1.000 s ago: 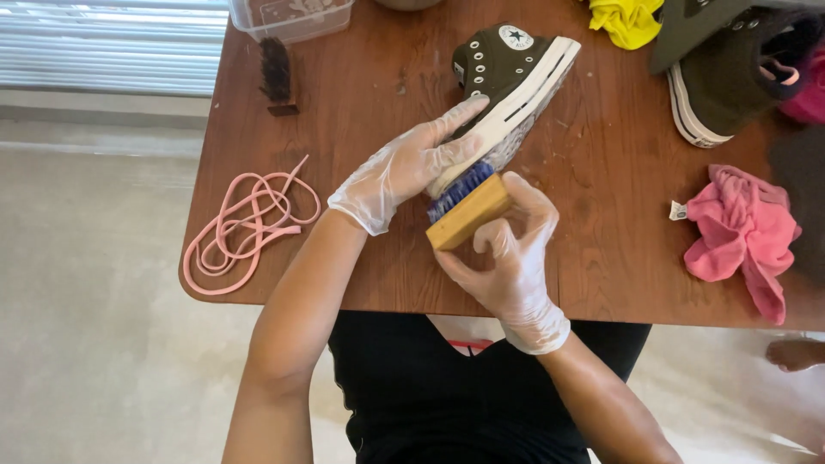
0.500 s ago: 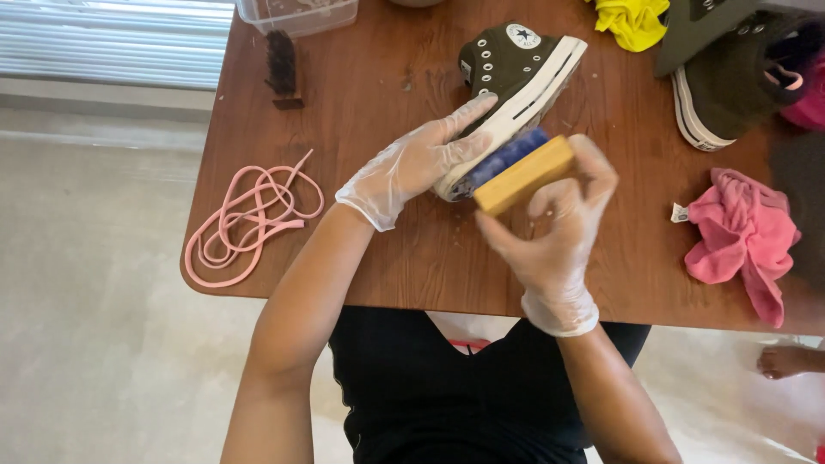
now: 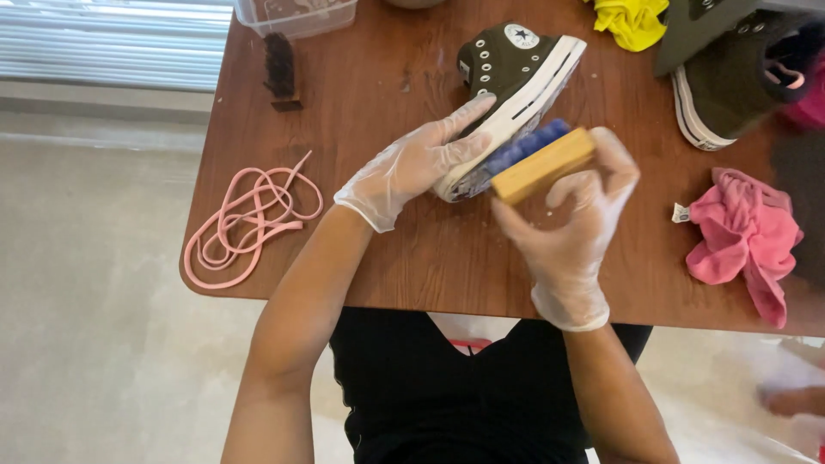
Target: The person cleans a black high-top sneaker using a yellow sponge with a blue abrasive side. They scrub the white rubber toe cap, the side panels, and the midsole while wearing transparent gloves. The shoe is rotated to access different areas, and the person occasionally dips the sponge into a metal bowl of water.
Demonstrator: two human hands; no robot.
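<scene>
A dark green high-top sneaker (image 3: 507,64) with a white sole lies on its side on the brown wooden table (image 3: 412,258). My left hand (image 3: 417,163), in a clear glove, presses on the toe end of its sole. My right hand (image 3: 580,206), also gloved, grips a wooden brush (image 3: 541,163) with blue bristles. The bristles rest against the sneaker's sole.
Pink laces (image 3: 249,219) lie coiled at the table's left edge. A small dark brush (image 3: 281,69) and a clear plastic tub (image 3: 296,13) sit at the back left. A pink cloth (image 3: 743,236), a yellow cloth (image 3: 632,19) and a second green sneaker (image 3: 739,73) are on the right.
My right hand has slid the brush up along the sole from the toe toward the middle. The left hand stays on the sneaker.
</scene>
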